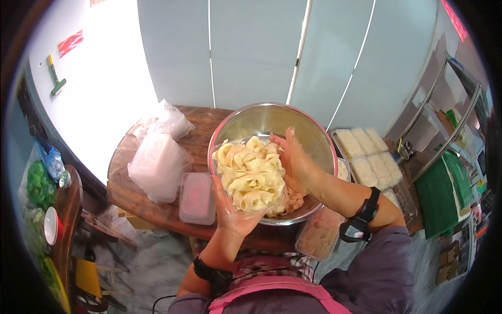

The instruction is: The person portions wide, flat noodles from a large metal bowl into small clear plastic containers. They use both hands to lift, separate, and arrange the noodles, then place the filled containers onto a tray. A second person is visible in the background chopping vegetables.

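Observation:
A clear plastic container (283, 205), piled with pale, wavy ribbon-like food strips (251, 176), is held over the large metal bowl (313, 133). My left hand (231, 214) grips the container from below and along its left side. Against the right edge of the pile rests my right hand (296, 163), thumb raised and fingers partly hidden behind the strips. More strips (294, 199), of a pinker tone, lie low in the bowl under the container. The bowl has perforated inner walls and a reddish rim.
Left on the wooden table (204, 117) are a stack of containers in a plastic bag (157, 163), another plastic bag (172, 119) and a lidded plastic box (197, 198). Right of the bowl stand a filled container (319, 233) and a tray of pale blocks (366, 157). A metal-railed rack (466, 114) borders the right.

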{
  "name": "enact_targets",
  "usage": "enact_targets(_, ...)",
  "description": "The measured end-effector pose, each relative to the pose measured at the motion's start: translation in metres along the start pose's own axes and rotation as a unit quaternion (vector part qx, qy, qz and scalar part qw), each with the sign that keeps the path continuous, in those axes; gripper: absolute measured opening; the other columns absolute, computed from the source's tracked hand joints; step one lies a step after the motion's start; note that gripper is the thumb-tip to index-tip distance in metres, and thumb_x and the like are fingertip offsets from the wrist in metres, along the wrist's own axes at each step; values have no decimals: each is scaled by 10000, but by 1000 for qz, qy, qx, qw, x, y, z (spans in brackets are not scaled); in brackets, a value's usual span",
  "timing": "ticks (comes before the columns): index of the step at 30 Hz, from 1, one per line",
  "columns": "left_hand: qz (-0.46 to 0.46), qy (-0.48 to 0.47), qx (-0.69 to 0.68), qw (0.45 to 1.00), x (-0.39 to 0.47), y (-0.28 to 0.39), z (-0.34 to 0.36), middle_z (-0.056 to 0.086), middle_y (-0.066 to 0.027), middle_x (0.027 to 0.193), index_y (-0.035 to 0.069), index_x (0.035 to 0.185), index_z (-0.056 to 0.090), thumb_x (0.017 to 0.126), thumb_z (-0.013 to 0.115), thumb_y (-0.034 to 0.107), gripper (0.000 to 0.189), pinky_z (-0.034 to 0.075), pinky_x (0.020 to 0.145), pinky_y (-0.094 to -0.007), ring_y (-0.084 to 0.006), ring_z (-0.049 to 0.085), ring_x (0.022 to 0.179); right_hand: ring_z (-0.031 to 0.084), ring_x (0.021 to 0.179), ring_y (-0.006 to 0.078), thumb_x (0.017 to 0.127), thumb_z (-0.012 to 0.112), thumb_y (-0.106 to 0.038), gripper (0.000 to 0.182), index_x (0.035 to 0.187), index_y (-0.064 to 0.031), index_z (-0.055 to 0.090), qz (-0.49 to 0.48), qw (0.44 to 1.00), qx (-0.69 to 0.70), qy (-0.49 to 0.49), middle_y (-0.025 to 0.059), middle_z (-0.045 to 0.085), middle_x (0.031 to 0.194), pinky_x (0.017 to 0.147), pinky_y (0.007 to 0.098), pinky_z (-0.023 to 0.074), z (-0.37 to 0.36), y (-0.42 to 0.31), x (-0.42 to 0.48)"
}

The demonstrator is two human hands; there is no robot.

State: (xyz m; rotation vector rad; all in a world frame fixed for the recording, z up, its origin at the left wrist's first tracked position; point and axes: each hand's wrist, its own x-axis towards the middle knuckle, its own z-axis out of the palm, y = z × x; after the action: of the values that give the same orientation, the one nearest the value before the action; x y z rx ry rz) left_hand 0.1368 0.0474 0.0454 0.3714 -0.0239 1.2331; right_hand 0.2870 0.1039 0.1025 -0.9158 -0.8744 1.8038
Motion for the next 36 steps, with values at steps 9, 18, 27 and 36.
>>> enact_targets(9,7,6,-46,999,-12,-9,-3,374,-68,1466,176,1468,287,896,382,667,760,319,1086,-500,-300,400,1318,279,1384,294,925,328,-654,847,1482,-43,140,-203,966,-117,-108,182,296,1474,1126,431,263,1,6,3)
enact_targets(18,5,33,-49,998,-14,-17,-9,376,-57,1468,200,1468,296,889,384,676,755,328,1077,-506,-294,401,1317,184,1426,295,945,314,-616,846,1479,11,119,-184,887,-386,-176,200,202,1518,1160,397,162,23,8,-7)
enact_targets(27,-75,-20,-100,992,-21,-11,-6,394,-122,1450,157,1467,300,874,363,704,809,323,1074,-532,-349,413,1300,496,1205,206,1007,374,-458,571,1362,-15,436,-191,848,-452,-202,121,490,1348,1025,338,381,22,-30,14)
enact_targets(36,-69,11,-137,988,-25,-7,-15,442,-117,1417,151,1436,362,874,356,710,793,342,1057,-532,-347,450,1267,546,1086,187,992,448,-414,488,1216,5,557,-159,760,-558,-291,109,610,1125,933,344,443,4,-32,32)
